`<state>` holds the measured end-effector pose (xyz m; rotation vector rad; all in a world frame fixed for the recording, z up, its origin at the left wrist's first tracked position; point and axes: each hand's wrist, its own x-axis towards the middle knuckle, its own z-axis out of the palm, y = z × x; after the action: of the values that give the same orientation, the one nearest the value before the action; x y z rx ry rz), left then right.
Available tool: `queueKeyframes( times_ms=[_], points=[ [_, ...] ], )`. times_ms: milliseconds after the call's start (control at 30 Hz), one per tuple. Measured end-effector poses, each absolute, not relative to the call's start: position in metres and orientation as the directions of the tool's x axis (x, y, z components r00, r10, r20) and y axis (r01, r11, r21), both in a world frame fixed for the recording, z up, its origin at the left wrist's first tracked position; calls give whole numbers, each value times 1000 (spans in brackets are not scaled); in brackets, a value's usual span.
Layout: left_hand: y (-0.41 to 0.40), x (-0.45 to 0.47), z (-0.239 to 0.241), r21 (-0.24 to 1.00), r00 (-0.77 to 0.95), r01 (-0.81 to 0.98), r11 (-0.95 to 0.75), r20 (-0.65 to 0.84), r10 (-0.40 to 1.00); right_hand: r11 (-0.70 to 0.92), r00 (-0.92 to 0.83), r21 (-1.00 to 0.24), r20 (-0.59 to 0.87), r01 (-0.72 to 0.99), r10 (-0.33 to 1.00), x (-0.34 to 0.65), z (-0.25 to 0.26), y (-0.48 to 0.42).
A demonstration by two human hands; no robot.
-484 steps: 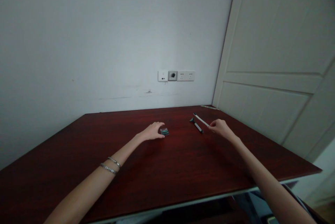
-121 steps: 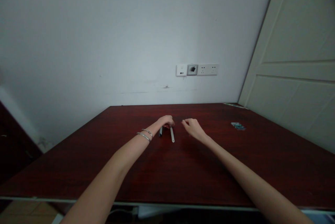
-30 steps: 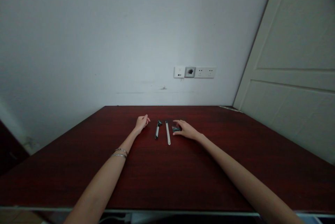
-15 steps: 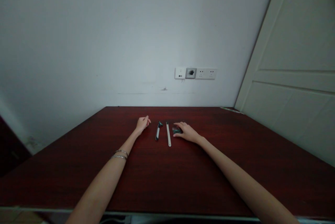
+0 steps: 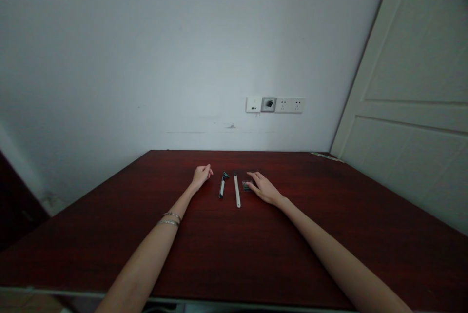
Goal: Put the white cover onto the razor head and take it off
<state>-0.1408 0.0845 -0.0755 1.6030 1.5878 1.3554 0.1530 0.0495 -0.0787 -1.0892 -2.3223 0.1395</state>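
A razor [image 5: 222,186] with a dark head and a black-and-light handle lies on the dark red table, just right of my left hand [image 5: 202,174]. That hand rests on its side with the fingers curled in loosely, and nothing shows in it. Beside the razor lies a thin white toothbrush [image 5: 237,192], its dark bristle end pointing to the wall. Further right is a small clear case with green and dark parts [image 5: 245,186], partly hidden by my right hand [image 5: 262,186]. The right hand's fingers are stretched and apart over the case's right side; whether they touch it I cannot tell.
The table [image 5: 219,254] reaches to a pale wall with a row of sockets and switch plates [image 5: 275,104]. A white panelled door [image 5: 409,123] stands along the right side. A flat strip [image 5: 326,156] lies at the far right corner.
My right hand has shifted slightly, with the thumb now over the case and more of the case covered. My left hand keeps its curled pose. The whole view has tilted slightly.
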Motion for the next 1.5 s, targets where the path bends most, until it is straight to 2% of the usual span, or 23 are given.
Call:
queueKeyframes(
  times_ms=[133, 267, 333, 400, 500, 567, 1167, 1500],
  points=[
    [81, -140, -67, 784, -156, 601, -154, 304, 940, 626, -461, -323, 459, 710, 760, 154, -80, 50],
    [75, -134, -52, 743, -70, 661, -108, 204, 976, 557, -393, -298, 462, 775, 795, 154, -81, 49],
    [68, -126, -45, 672, 53, 735, -92, 78, 996, 521, -366, -275, 460, 808, 809, 153, -81, 48],
    [61, -116, -39, 580, 101, 810, -83, 0, 995, 496, -348, -247, 463, 833, 815, 153, -81, 46],
    [50, -103, -34, 401, 77, 915, -48, -56, 996, 475, -338, -220, 462, 852, 820, 152, -80, 45],
    [46, -98, -32, 346, 29, 938, -18, -26, 999, 468, -338, -216, 452, 857, 826, 152, -79, 44],
    [39, -88, -33, 357, -19, 934, 10, 23, 1000, 432, -278, -275, 458, 859, 844, 151, -76, 42],
    [44, -90, -33, 373, -37, 928, -12, 125, 991, 474, -166, -441, 574, 762, 802, 151, -71, 58]
  ],
)
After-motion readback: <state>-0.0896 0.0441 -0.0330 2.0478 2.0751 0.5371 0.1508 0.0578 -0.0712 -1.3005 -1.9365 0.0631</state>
